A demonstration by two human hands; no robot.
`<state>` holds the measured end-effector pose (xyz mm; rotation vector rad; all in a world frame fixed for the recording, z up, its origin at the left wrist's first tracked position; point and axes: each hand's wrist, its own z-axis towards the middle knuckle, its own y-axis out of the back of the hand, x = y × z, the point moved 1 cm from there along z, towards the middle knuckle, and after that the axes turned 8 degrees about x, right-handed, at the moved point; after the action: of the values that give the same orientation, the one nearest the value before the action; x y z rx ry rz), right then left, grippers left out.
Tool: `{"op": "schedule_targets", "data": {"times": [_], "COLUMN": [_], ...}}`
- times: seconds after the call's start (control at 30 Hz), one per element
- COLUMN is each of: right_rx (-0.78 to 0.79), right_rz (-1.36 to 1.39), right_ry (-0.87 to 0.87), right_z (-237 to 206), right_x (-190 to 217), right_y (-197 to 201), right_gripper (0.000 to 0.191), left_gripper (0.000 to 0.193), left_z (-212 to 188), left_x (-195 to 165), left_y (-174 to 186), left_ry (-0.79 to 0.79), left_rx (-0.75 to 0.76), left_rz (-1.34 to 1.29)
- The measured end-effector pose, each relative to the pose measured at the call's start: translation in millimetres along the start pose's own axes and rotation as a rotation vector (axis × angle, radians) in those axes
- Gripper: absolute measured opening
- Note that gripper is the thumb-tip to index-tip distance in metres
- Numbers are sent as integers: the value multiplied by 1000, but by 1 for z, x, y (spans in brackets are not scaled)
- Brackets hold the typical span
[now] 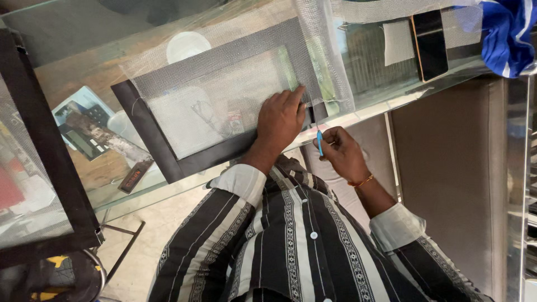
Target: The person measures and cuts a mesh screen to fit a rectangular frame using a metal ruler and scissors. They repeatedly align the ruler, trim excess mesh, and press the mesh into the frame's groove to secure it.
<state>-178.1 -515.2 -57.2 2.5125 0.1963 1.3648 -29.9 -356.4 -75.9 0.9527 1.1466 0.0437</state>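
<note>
striped shirt sleeves (291, 240), black and white, filled the near edge of the frame as a person leaned over a glass table (84, 84). just beyond the cuffs, the right hand (342, 154) was curled shut, its fingers pinching a small blue-handled tool (319, 141) held upright, tip toward the table's near edge; whether it was a blade or a needle could not be told. beside it the left hand (281, 120) lay palm down with fingers together, pressing the lower right corner of a black-bordered mesh panel (218, 100) flat on the glass. judging by the scene, the work was partly along: the dark border (162, 156) already ran along the panel's left, bottom and top sides, while a loose strip of pale mesh (324, 61) trailed off past the right corner, apparently untrimmed or unfinished. a thin thread or offcut seemed to hang between the corner and the tool, though this was too fine to be sure.

farther off, a second black-framed mesh screen (39, 168) leaned at the left. under the glass sat a calculator (81, 140) and a white round lid or dish (187, 46). at the far right a dark phone (429, 45) rested on the tabletop near a blue cloth (506, 36), with more mesh (391, 8) draped across the top.
</note>
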Motion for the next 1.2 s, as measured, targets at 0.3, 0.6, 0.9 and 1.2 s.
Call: {"op": "schedule_targets", "data": {"times": [0.3, 0.6, 0.9, 1.2], "right_rx": [42, -17, 2, -55], "right_rz": [-179, -428, -382, -472], "right_ry": [-32, 64, 176, 231], "right_z": [5, 9, 5, 12], "right_x": [16, 12, 21, 40], "right_y": [17, 24, 24, 15], "right_gripper": [32, 30, 26, 30], "left_gripper": [42, 43, 43, 55], "left_z": [2, 5, 6, 8], "left_x": [0, 0, -1, 1], "left_y": [1, -1, 0, 0], "left_ry": [16, 21, 44, 73], "left_rx": [-4, 3, 31, 54], "left_rz": [1, 18, 13, -88]}}
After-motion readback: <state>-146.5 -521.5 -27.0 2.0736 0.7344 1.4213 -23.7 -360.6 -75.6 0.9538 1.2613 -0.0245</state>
